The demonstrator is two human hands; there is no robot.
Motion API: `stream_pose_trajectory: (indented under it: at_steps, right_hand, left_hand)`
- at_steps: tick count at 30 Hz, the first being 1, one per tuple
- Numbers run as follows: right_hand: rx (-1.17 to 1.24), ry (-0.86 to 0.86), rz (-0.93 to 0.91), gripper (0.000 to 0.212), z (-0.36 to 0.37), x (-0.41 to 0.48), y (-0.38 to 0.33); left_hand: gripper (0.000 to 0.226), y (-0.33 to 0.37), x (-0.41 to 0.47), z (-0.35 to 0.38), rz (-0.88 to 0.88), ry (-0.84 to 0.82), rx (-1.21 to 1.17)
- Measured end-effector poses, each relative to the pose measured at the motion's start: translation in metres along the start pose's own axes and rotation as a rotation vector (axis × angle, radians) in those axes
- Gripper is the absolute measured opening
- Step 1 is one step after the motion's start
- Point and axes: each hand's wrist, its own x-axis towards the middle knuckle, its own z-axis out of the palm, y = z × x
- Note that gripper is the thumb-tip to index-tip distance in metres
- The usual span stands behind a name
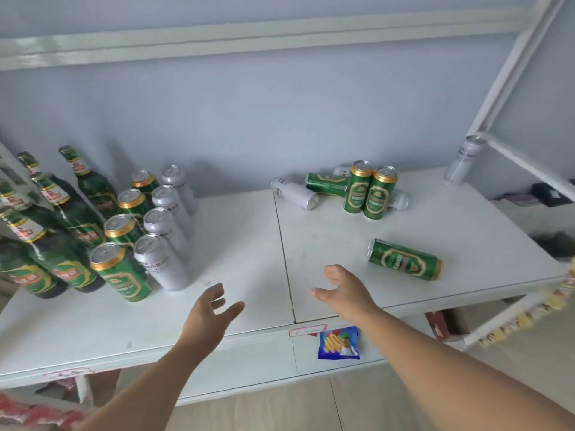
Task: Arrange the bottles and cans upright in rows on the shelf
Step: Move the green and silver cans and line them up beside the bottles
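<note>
glossy glass bottles, metal cans, matt shelf

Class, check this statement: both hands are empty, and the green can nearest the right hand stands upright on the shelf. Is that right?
Not quite. The head view shows the green can nearest the right hand lying on its side on the shelf, not upright. The rest holds: the right hand and the left hand are both empty.
</note>
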Motion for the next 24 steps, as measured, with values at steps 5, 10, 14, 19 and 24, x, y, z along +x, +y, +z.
stream_pose_trajectory:
  at_steps: [5,10,14,19,24]
  right_hand:
    - [0.018,0.064,0.031,0.073,-0.051,-0.006,0.032]
    - [0.033,0.13,0.041,0.069,-0.083,0.001,0.047]
    - [0.054,0.204,0.073,0.066,-0.1,0.014,0.048]
    - [0.052,0.271,0.076,0.062,-0.119,0.04,0.032]
    - [0.109,0.332,0.065,0.058,-0.125,0.066,0.011]
  left_hand:
    - [0.063,0.047,-0.004,0.052,0.064,-0.094,0.031]
    - [0.055,0.085,0.014,0.081,0.12,-0.161,0.074]
    - [0.056,0.109,0.045,0.091,0.169,-0.208,0.071]
    - [0.059,0.135,0.085,0.092,0.171,-0.253,0.011]
    - [0.058,0.149,0.123,0.085,0.185,-0.292,0.001]
